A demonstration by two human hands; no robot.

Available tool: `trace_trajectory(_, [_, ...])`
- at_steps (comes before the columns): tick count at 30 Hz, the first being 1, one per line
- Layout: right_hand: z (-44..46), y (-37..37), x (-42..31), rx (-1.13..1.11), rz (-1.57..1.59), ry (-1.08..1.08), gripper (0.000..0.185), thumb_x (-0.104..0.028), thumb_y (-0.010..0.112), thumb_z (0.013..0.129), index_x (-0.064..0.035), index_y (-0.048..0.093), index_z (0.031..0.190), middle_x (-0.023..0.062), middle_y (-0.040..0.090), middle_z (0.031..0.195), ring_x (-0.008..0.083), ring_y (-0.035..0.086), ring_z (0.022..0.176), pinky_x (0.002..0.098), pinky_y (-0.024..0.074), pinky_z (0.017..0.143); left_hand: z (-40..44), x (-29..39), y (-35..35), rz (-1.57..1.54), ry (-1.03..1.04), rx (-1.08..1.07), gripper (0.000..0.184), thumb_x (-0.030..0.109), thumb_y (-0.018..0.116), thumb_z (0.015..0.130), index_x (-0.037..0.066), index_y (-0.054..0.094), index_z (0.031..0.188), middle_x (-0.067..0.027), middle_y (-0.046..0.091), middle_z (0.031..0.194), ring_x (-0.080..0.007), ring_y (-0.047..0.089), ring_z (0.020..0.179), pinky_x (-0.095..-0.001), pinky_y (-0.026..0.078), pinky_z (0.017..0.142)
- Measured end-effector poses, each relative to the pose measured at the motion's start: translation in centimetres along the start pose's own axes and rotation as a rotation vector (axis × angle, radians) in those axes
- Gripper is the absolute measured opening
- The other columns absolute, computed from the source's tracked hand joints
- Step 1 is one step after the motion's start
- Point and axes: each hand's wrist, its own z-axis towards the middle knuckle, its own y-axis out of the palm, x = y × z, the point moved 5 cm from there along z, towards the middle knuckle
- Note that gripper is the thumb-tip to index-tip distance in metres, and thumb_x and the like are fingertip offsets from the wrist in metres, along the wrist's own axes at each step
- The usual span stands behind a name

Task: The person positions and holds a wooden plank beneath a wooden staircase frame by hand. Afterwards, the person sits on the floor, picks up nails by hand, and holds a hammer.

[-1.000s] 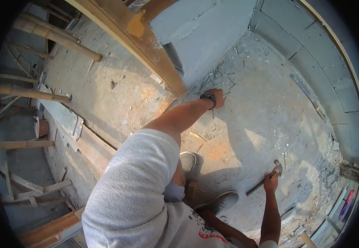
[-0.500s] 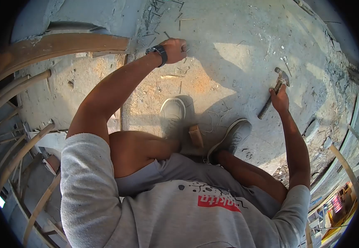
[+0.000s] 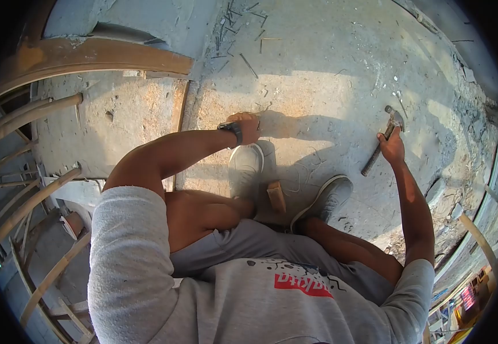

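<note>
My left hand (image 3: pixel 245 127), with a dark watch on the wrist, is closed just above the toe of my left shoe (image 3: pixel 246 166). Its fingers are curled, and what they hold is too small to make out. My right hand (image 3: pixel 393 148) is wrapped round the handle of a claw hammer (image 3: pixel 385 139), low over the concrete floor on the right. The hammer's head points up and away from me. Between my shoes stands a small wooden block (image 3: pixel 276 196). Loose nails (image 3: pixel 249 65) lie scattered on the floor beyond my left hand.
A wooden frame piece (image 3: pixel 105 56) runs along the upper left beside a pale wall. Bamboo poles (image 3: pixel 34 117) stand at the left. Another hammer-like tool with a wooden handle (image 3: pixel 478 236) lies at the lower right. Rubble lines the right edge.
My view has swung down toward my body. My left hand has come back from the nails to above my left shoe, still closed. My right hand keeps hold of the hammer.
</note>
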Motion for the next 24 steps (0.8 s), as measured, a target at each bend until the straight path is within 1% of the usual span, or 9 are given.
trace_trajectory(3, [0.0,0.0,0.1,0.005,0.007,-0.041,0.065,-0.031,0.067,0.089,0.0057,0.029,0.127,0.0385,0.065,0.098,0.0533,0.063,0.099,0.0552,0.0494,0.087,-0.6,0.8,-1.2,0.033,0.021,0.006,0.056,0.047,0.061,0.081,0.000,0.065,0.111,-0.0211,0.068,0.106,-0.0336,0.066,0.104,-0.0460,0.050,0.093])
trace_trajectory(7, [-0.1,0.0,0.0,0.019,0.021,-0.035,0.062,-0.030,0.067,0.090,0.0046,0.030,0.126,0.0377,0.065,0.098,0.0532,0.063,0.099,0.0554,0.0492,0.086,-0.1,0.4,-3.5,0.043,0.204,0.092,0.042,0.038,0.061,0.077,0.005,0.068,0.101,-0.0213,0.069,0.098,-0.0363,0.067,0.096,-0.0453,0.054,0.083])
trace_trajectory(8, [-0.2,-0.1,0.0,0.017,0.031,-0.031,0.061,-0.029,0.068,0.090,0.0034,0.031,0.126,0.0371,0.065,0.100,0.0532,0.062,0.100,0.0555,0.0487,0.086,-0.7,0.7,-6.3,0.062,0.122,0.055,0.039,0.037,0.062,0.079,0.006,0.071,0.100,-0.0191,0.069,0.105,-0.0337,0.067,0.099,-0.0449,0.054,0.086])
trace_trajectory(11, [-0.6,-0.5,-0.6,0.016,0.052,-0.024,0.060,-0.029,0.068,0.089,0.0025,0.033,0.126,0.0361,0.065,0.102,0.0528,0.062,0.102,0.0552,0.0483,0.086,1.6,-2.3,-10.6,-0.263,0.207,0.254,0.032,0.034,0.065,0.078,0.004,0.066,0.090,-0.0193,0.069,0.089,-0.0361,0.067,0.087,-0.0444,0.053,0.076])
trace_trajectory(13, [-0.6,-0.6,-0.7,0.012,0.048,-0.012,0.060,-0.028,0.069,0.089,0.0026,0.033,0.126,0.0359,0.065,0.102,0.0526,0.062,0.102,0.0550,0.0484,0.086,3.6,-5.4,-12.5,-0.372,0.173,0.476,0.025,0.024,0.069,0.076,0.003,0.057,0.079,-0.0152,0.064,0.074,-0.0309,0.063,0.070,-0.0409,0.050,0.065])
trace_trajectory(14, [-0.5,-0.5,-0.6,0.008,0.039,-0.002,0.060,-0.028,0.069,0.089,0.0025,0.033,0.126,0.0358,0.065,0.102,0.0526,0.062,0.102,0.0550,0.0485,0.086,4.3,-6.5,-13.5,-0.411,0.144,0.539,0.024,0.021,0.072,0.075,0.002,0.057,0.079,-0.0143,0.062,0.071,-0.0305,0.062,0.067,-0.0396,0.050,0.064])
trace_trajectory(18, [-0.4,-0.3,-0.5,0.030,0.005,-0.035,0.061,-0.028,0.066,0.090,0.0055,0.030,0.126,0.0349,0.066,0.096,0.0523,0.064,0.096,0.0553,0.0499,0.084,6.4,-9.8,-15.4,-0.418,0.031,0.584,0.026,0.023,0.075,0.073,0.003,0.063,0.085,-0.0150,0.069,0.082,-0.0336,0.068,0.082,-0.0418,0.053,0.073])
trace_trajectory(21, [-0.7,-0.5,-0.6,0.033,0.056,-0.051,0.061,-0.029,0.067,0.090,0.0048,0.030,0.126,0.0348,0.066,0.095,0.0521,0.064,0.097,0.0550,0.0499,0.083,7.6,-11.1,-15.0,-0.522,0.053,0.656,0.026,0.023,0.076,0.078,0.002,0.064,0.087,-0.0119,0.069,0.079,-0.0237,0.068,0.077,-0.0366,0.053,0.071])
trace_trajectory(24, [-0.7,-0.4,-0.4,0.020,0.074,-0.007,0.060,-0.029,0.067,0.089,0.0034,0.032,0.125,0.0344,0.066,0.096,0.0514,0.064,0.097,0.0547,0.0500,0.084,8.5,-11.4,-15.0,-0.532,0.021,0.638,0.024,0.022,0.075,0.082,0.002,0.065,0.092,-0.0102,0.070,0.081,-0.0208,0.069,0.079,-0.0345,0.054,0.073])
